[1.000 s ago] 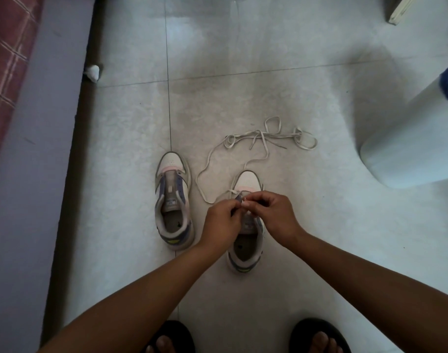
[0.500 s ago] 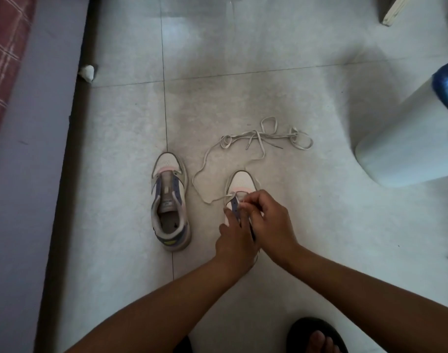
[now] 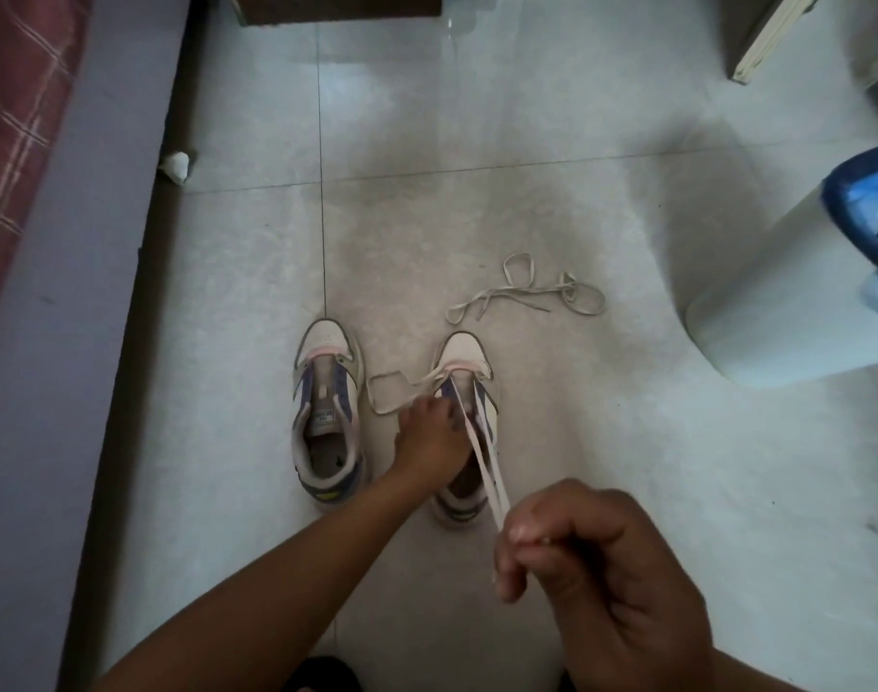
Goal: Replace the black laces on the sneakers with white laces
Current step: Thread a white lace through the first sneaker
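An unlaced sneaker [image 3: 327,412] is sitting on the tiled floor [image 3: 552,202]. Beside it, the left hand [image 3: 432,432] is gripping the second sneaker [image 3: 464,422], while the right hand [image 3: 596,571] is pinching a white lace [image 3: 484,467] taut. A loose lace [image 3: 527,292] is lying beyond.

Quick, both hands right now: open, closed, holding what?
Left hand: on the right sneaker; grip cannot be told.
Right hand: closed, pinching the white lace pulled taut from that sneaker.

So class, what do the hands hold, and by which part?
The right hand pinches the white lace near its free end; the left hand steadies the right sneaker at its eyelets.
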### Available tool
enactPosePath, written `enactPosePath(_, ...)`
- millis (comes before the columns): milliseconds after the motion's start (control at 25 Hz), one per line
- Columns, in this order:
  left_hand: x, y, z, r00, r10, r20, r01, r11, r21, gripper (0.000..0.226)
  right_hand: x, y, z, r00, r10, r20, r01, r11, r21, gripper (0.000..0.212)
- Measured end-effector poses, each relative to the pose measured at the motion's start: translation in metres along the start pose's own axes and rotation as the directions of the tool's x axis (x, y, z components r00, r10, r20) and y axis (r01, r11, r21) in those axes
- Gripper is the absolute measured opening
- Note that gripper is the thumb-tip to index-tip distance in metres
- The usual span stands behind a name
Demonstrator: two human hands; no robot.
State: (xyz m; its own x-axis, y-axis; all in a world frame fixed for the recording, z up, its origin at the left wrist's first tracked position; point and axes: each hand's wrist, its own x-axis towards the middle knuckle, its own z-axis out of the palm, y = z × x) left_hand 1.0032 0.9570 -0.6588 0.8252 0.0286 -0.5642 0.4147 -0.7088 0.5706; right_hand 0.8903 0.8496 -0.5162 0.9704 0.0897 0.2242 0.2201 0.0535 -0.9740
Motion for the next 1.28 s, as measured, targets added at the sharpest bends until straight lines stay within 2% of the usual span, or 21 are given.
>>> enactPosePath(40, 0.000, 0.004, -0.010, 0.996, -0.082, 0.019, 0.084, 0.957, -0.278, 0.029, 0.001, -0.002, -0.002, 0.999, -0.044, -0.012, 0.044, 0.999, 0.011, 0.007)
enactPosePath(80, -0.010, 0.010, -0.023, 0.969, -0.173, 0.176, 0.243, 0.797, -0.553, 0.034, 0.006, -0.004, -0.002, 1.000, -0.012, 0.001, 0.012, 0.999, 0.046, 0.005)
enactPosePath(120, -0.017, 0.016, -0.030, 0.901, -0.153, 0.406, 0.415, 0.579, -0.702, 0.041, 0.010, 0.001, -0.004, 0.996, 0.025, 0.084, -0.029, 0.999, 0.039, 0.005)
enactPosePath(160, -0.024, 0.021, -0.038, 0.826, -0.087, 0.558, 0.541, 0.403, -0.738, 0.047, 0.013, 0.004, -0.007, 0.973, 0.133, 0.190, -0.154, 0.983, 0.097, 0.007)
enactPosePath(200, -0.030, 0.025, -0.042, 0.817, -0.024, 0.576, 0.540, 0.379, -0.751, 0.046, 0.018, 0.011, -0.012, 0.939, 0.232, 0.254, -0.275, 0.950, 0.148, 0.012)
enactPosePath(280, -0.043, 0.038, -0.053, 0.860, 0.027, 0.510, 0.447, 0.446, -0.776, 0.029, 0.035, 0.036, -0.030, 0.876, 0.472, 0.102, -0.482, 0.864, 0.145, 0.022)
enactPosePath(320, -0.052, 0.042, -0.057, 0.912, 0.005, 0.411, 0.341, 0.550, -0.762, 0.027, 0.047, 0.051, -0.040, 0.797, 0.600, -0.070, -0.588, 0.797, 0.138, 0.024)
enactPosePath(360, -0.062, 0.041, -0.054, 0.946, 0.039, 0.322, 0.208, 0.689, -0.694, 0.028, 0.060, 0.065, -0.047, 0.666, 0.724, -0.179, -0.707, 0.689, 0.160, 0.027)
enactPosePath(400, -0.075, 0.037, -0.051, 0.952, 0.096, 0.290, 0.099, 0.801, -0.591, 0.031, 0.072, 0.077, -0.046, 0.512, 0.847, -0.145, -0.816, 0.532, 0.226, 0.033)
enactPosePath(440, -0.088, 0.029, -0.045, 0.933, 0.173, 0.316, 0.003, 0.874, -0.486, 0.032, 0.081, 0.090, -0.041, 0.371, 0.928, -0.011, -0.887, 0.358, 0.291, 0.041)
enactPosePath(480, -0.100, 0.022, -0.039, 0.882, 0.220, 0.418, -0.051, 0.924, -0.378, 0.030, 0.086, 0.101, -0.032, 0.276, 0.952, 0.132, -0.910, 0.214, 0.356, 0.046)
enactPosePath(560, -0.103, 0.003, -0.035, 0.700, 0.230, 0.676, -0.248, 0.966, -0.072, 0.027, 0.094, 0.117, -0.015, 0.196, 0.950, 0.243, -0.893, 0.071, 0.445, 0.041)
enactPosePath(600, -0.095, -0.001, -0.035, 0.689, 0.183, 0.701, -0.347, 0.933, 0.097, 0.027, 0.097, 0.123, -0.010, 0.189, 0.950, 0.249, -0.889, 0.058, 0.455, 0.036)
enactPosePath(640, -0.083, -0.003, -0.035, 0.768, 0.122, 0.628, -0.371, 0.885, 0.281, 0.028, 0.100, 0.125, -0.007, 0.192, 0.950, 0.246, -0.890, 0.063, 0.452, 0.032)
enactPosePath(720, -0.057, 0.000, -0.029, 0.968, 0.061, 0.243, -0.172, 0.867, 0.467, 0.038, 0.104, 0.125, -0.005, 0.215, 0.951, 0.220, -0.897, 0.104, 0.429, 0.029)
enactPosePath(760, -0.045, 0.001, -0.019, 0.992, 0.047, 0.115, -0.097, 0.874, 0.476, 0.049, 0.104, 0.122, -0.004, 0.218, 0.954, 0.207, -0.901, 0.115, 0.419, 0.029)
enactPosePath(840, -0.028, 0.006, 0.011, 0.999, -0.028, 0.029, 0.016, 0.931, 0.364, 0.058, 0.100, 0.112, 0.000, 0.224, 0.957, 0.182, -0.896, 0.129, 0.424, 0.030)
enactPosePath(920, -0.014, 0.009, 0.036, 0.996, -0.080, -0.046, 0.090, 0.950, 0.298, 0.041, 0.092, 0.099, 0.005, 0.257, 0.959, 0.124, -0.882, 0.180, 0.436, 0.032)
enactPosePath(1000, -0.004, 0.005, 0.045, 0.993, -0.072, -0.093, 0.100, 0.934, 0.342, 0.036, 0.077, 0.078, 0.007, 0.303, 0.952, 0.036, -0.889, 0.269, 0.371, 0.032)
enactPosePath(1200, 0.012, 0.002, 0.033, 0.989, 0.013, -0.145, 0.045, 0.920, 0.390, 0.039, 0.018, 0.019, -0.006, 0.623, 0.782, -0.015, -0.771, 0.617, 0.155, 0.038)
enactPosePath(1280, 0.017, -0.001, 0.031, 0.990, 0.014, -0.140, 0.041, 0.921, 0.388, 0.041, 0.001, 0.009, -0.010, 0.673, 0.733, 0.096, -0.739, 0.662, 0.124, 0.041)
